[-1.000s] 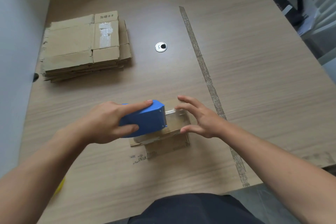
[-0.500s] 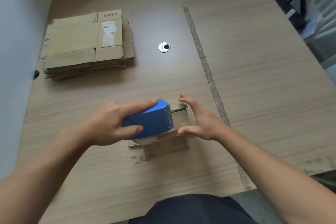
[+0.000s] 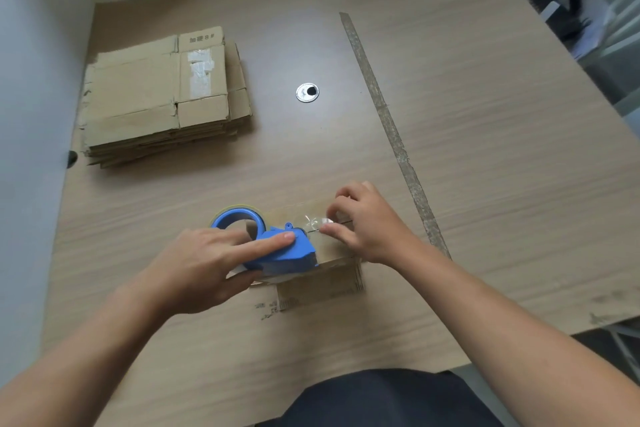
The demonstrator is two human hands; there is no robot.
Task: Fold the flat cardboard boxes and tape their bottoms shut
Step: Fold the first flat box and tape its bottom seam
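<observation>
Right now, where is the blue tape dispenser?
The tape dispenser is low and centre in the head view, on top of the cardboard box, gripped by the left hand; the right hand is just right of it on the same box.

one box (image 3: 322,284), one dispenser (image 3: 284,253), one stack (image 3: 138,97)

wooden table (image 3: 485,149) | flat box stack (image 3: 162,97) far-left | folded box (image 3: 322,284) near
</observation>
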